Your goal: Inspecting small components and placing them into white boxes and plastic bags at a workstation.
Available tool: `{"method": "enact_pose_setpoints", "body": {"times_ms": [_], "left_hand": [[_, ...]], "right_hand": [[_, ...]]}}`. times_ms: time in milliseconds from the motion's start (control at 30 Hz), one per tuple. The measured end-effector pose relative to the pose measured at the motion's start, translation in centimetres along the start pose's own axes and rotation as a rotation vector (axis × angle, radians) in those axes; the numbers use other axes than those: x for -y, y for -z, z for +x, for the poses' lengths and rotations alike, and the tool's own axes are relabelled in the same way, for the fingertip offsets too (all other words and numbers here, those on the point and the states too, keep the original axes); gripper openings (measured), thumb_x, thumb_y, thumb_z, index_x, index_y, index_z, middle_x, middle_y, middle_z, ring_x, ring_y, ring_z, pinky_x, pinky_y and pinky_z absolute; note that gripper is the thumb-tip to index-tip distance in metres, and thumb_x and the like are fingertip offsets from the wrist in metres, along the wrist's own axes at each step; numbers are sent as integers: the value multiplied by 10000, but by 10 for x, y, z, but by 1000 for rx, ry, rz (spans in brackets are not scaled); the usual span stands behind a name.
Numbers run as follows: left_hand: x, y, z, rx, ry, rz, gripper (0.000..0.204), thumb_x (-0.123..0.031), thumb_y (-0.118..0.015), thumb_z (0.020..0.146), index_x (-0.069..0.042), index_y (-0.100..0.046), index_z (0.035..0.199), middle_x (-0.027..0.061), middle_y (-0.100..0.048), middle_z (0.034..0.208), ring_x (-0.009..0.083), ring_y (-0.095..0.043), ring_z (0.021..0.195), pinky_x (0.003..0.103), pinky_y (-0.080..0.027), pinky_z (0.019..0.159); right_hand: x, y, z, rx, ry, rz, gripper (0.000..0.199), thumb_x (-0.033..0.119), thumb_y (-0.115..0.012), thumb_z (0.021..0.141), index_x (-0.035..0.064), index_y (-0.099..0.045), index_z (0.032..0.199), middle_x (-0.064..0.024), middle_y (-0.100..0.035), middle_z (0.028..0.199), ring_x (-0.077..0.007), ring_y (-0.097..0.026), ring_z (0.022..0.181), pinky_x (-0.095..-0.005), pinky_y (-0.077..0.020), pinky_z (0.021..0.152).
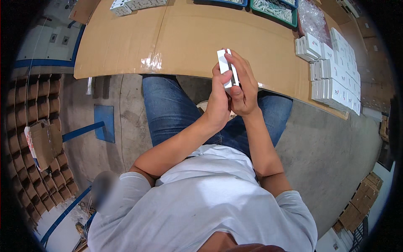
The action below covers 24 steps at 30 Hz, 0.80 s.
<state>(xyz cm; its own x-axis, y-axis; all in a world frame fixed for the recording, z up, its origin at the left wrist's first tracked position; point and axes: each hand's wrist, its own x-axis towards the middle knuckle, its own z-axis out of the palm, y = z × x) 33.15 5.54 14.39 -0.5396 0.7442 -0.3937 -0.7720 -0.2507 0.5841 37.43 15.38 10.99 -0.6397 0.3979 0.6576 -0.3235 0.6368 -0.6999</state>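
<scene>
Closest to me is the white T-shirt [205, 193] of the person seated here, with both bare forearms reaching forward to meet over the lap. The left hand [218, 98] grasps a small white box [222, 63] from its left side, the thumb pressed against the near face. The right hand [247, 86] grips the same box from the right, its fingers bent around that edge and its thumb near the lower end. The box stands tilted between the two hands, by the near edge of the table, with a dark strip running along its length.

Below are blue jeans [168, 109], knees apart, reaching under the table [121, 46], which is covered in brown cardboard. To the right on it, white boxes [336, 80] are piled in uneven stacks. Beyond those sits crumpled clear plastic [312, 19] in a reddish tray [300, 32]. Next to it, toward the middle of the far side, is a green tray [296, 19] of small white pieces [273, 9], with a blue tray [222, 3] just left of it. At the far left, more patterned white cartons [134, 5] stand in a row.
</scene>
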Motion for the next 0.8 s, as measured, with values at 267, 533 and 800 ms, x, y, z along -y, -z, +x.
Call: {"method": "enact_pose_setpoints", "body": {"times_ms": [267, 533, 800], "left_hand": [[1, 1, 0, -10, 6, 0, 435, -459, -436, 1026, -115, -523, 1277, 23, -605, 1159, 141, -605, 1093, 321, -478, 978], [-2, -2, -2, 14, -14, 16, 419, -445, -427, 1029, -139, -486, 1308, 25, -587, 1190, 144, -593, 1116, 331, -472, 991], [-2, -6, -2, -27, -59, 74, 478, -456, -438, 1027, -131, -478, 1375, 37, -594, 1227, 160, -594, 1143, 340, -467, 1012]], "right_hand": [[1, -1, 0, -34, 10, 18, 671, 528, -439, 1047, -58, -577, 1342, -302, -584, 1333, -456, -602, 1159, -469, -474, 997], [1, -2, 0, -38, 5, 32, 681, 538, -422, 1050, -54, -568, 1354, -294, -586, 1339, -453, -602, 1165, -462, -474, 1000], [-4, 0, 2, -16, 34, 50, 809, 638, -420, 1016, -56, -523, 1420, -288, -554, 1407, -437, -592, 1220, -454, -463, 1035]]}}
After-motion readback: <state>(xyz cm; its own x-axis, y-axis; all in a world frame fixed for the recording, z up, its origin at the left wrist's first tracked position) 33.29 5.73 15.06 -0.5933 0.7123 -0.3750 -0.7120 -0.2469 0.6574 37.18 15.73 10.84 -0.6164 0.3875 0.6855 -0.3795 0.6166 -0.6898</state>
